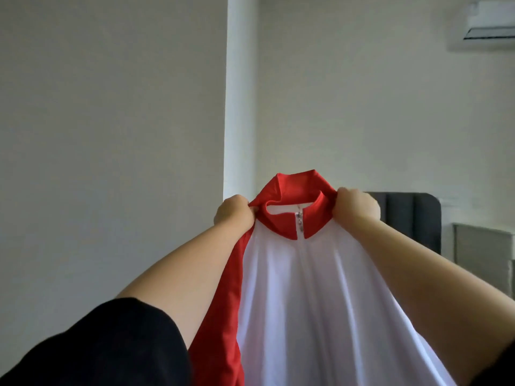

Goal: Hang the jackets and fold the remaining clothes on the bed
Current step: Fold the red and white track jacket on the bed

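Both sets of fingers [252,210] are curled tight into the cloth at the shoulders, the left hand [232,213] and the right hand [358,203] gripping either side of the red collar [295,190]. Holding it there lets the white jacket [320,302] drop straight, zip [299,218] closed and facing the person, likely to square it for a hanger. It hangs in mid-air before the wall [111,107]; no hanger, basket or wardrobe shows, only a dark headboard [409,215] behind.

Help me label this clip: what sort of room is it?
Probably a bedroom: a dark padded headboard, a wall air conditioner, and a red-and-white zip jacket held up.
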The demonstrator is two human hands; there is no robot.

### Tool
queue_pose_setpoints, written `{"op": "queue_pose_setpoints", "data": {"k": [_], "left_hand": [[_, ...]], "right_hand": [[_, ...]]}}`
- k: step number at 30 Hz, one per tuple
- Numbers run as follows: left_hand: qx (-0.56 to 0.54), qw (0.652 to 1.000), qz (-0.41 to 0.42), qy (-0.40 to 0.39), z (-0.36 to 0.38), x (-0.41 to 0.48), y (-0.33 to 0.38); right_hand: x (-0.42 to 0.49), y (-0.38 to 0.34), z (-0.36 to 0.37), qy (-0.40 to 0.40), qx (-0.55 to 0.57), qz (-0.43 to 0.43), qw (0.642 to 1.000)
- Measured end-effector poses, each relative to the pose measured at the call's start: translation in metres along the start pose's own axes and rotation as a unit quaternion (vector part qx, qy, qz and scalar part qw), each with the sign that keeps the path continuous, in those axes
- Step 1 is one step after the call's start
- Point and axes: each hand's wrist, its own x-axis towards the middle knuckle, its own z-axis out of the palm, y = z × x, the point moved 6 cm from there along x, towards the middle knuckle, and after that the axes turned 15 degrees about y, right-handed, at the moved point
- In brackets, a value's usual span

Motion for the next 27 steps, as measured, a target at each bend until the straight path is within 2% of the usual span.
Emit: {"op": "queue_pose_setpoints", "data": {"k": [3, 8, 10, 12, 14, 15, 18, 21, 23, 25, 27], "left_hand": [[-0.001, 0.993, -0.068, -0.096, 0.085, -0.027, -0.045], [0.068, 0.976, -0.128, -0.164, 0.198, -0.070, -0.114], [0.030, 0.964, -0.188, -0.185, 0.237, -0.088, -0.139], [-0.023, 0.942, -0.272, -0.197, 0.269, -0.105, -0.162], [-0.083, 0.915, -0.345, -0.192, 0.296, -0.112, -0.179], [-0.118, 0.906, -0.362, -0.185, 0.307, -0.108, -0.184], [-0.192, 0.913, -0.329, -0.144, 0.333, -0.076, -0.186], [-0.253, 0.927, -0.257, -0.104, 0.349, -0.033, -0.167], [-0.308, 0.919, -0.216, -0.123, 0.361, -0.018, -0.148], [-0.361, 0.890, -0.203, -0.192, 0.380, -0.026, -0.138], [-0.334, 0.877, -0.225, -0.263, 0.397, -0.061, -0.150]], "right_hand": [[-0.041, 0.031, 0.084, -0.124, 0.019, 0.095, 0.987], [-0.107, 0.070, 0.200, -0.221, 0.020, 0.151, 0.963], [-0.133, 0.079, 0.243, -0.268, 0.050, 0.188, 0.944], [-0.154, 0.087, 0.281, -0.311, 0.099, 0.262, 0.908], [-0.162, 0.088, 0.308, -0.312, 0.142, 0.320, 0.883], [-0.159, 0.085, 0.318, -0.298, 0.149, 0.312, 0.890], [-0.127, 0.073, 0.339, -0.214, 0.135, 0.217, 0.943], [-0.090, 0.062, 0.357, -0.150, 0.165, 0.182, 0.958], [-0.077, 0.055, 0.373, -0.163, 0.216, 0.196, 0.942], [-0.086, 0.050, 0.388, -0.193, 0.285, 0.241, 0.907], [-0.117, 0.051, 0.403, -0.207, 0.331, 0.293, 0.873]]}}
